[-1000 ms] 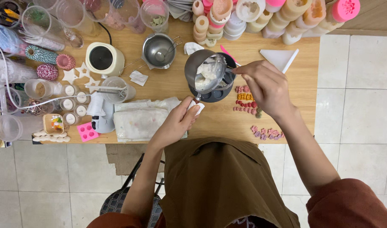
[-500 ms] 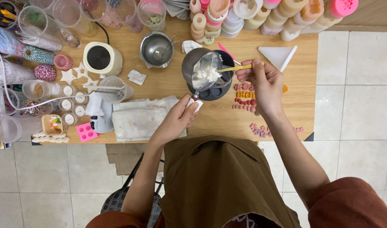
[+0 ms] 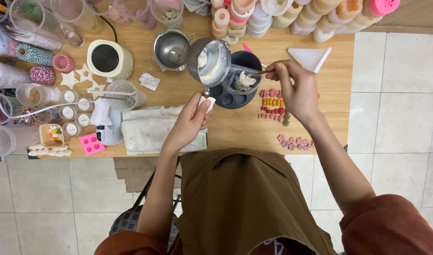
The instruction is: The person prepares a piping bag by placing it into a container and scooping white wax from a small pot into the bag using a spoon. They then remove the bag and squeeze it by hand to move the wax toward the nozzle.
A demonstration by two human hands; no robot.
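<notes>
Workbench first, one long wooden top that's pretty packed. Biggest thing on it is one folded white cloth near the front edge, right beside the left hand. Behind that sits one cream-coloured melting pot with a dark well, and next to it one empty steel bowl with a spoon inside.

Left hand is wrapped tight around the white handle of one steel pouring pot, tipped on its side so the white wax stuck inside faces the right hand. It's lifted over one dark round mold with several cavities, and a blob of white wax sits just right of the pot's rim.

Right hand is pinching one thin yellowish stick, tip poking into that blob.

One white triangular piece lies at the back right. Two twine spools on the left, one green-and-white, one red-and-white. One pink silicone tray at the front left. Three white star shapes by the melting pot. Smallest stuff: two clusters of tiny pink and orange wax flowers, too many to count.
</notes>
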